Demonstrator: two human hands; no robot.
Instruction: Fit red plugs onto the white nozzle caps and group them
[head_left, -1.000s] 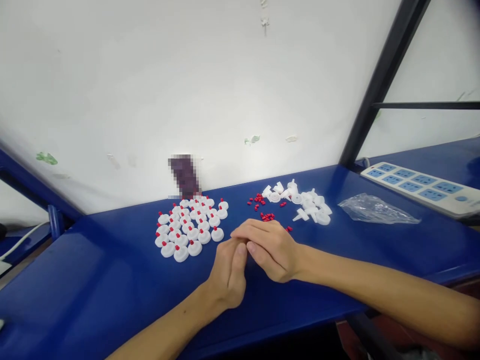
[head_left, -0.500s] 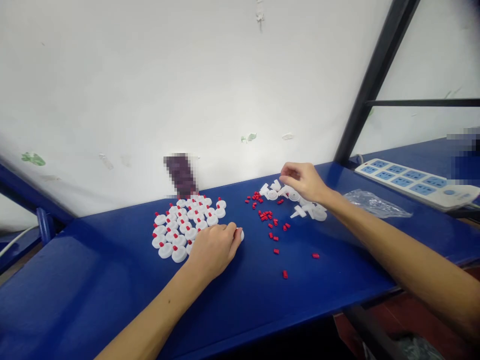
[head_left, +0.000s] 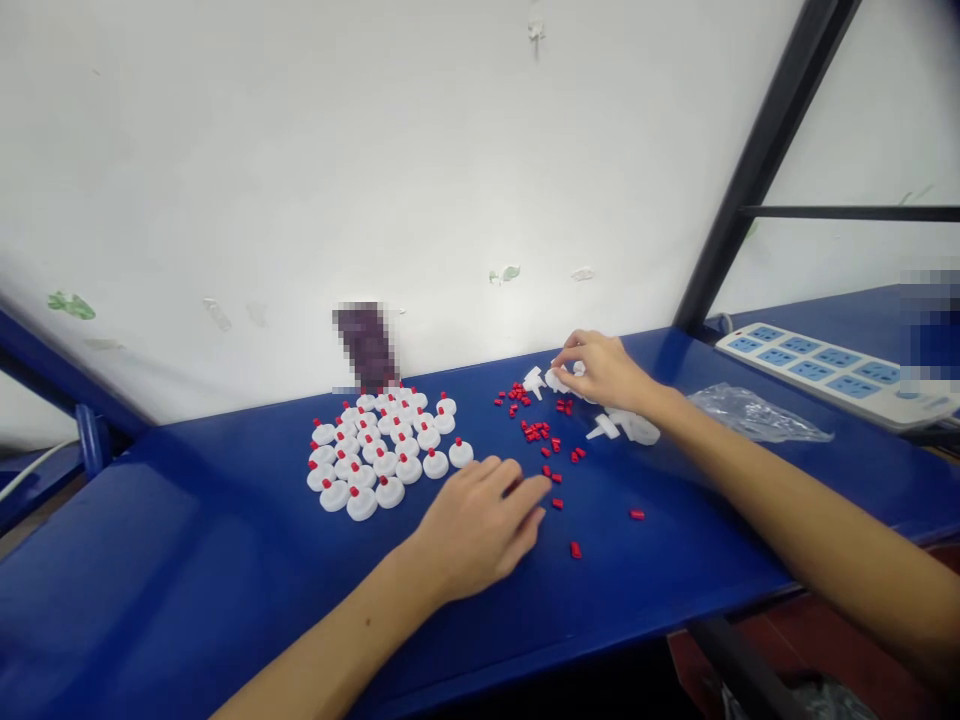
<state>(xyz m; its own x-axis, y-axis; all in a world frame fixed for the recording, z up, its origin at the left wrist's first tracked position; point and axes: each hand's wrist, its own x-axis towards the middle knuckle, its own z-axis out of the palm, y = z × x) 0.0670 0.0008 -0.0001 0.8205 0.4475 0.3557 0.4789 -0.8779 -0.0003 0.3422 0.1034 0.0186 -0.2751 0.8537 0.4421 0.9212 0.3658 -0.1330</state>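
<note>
My left hand hovers low over the table beside the small red tips. Its thumb and forefinger are apart, with nothing seen between them. A white nozzle cap is pinched by the fingertips of my right hand, at the pile near the wall. More white nozzle caps lie under and beside that hand, partly hidden by it. Left of my left hand stand many white caps with red tips, upright in a close group. One capped piece sits at the group's right edge.
Single red tips are scattered towards the front edge of the blue table. A clear plastic bag and a power strip lie on the right. A blurred dark object leans on the wall. A black post rises at the right.
My left hand has let go of a red-tipped cap at the group's edge and moved right towards the loose red tips. My right hand has closed on a white nozzle cap.
</note>
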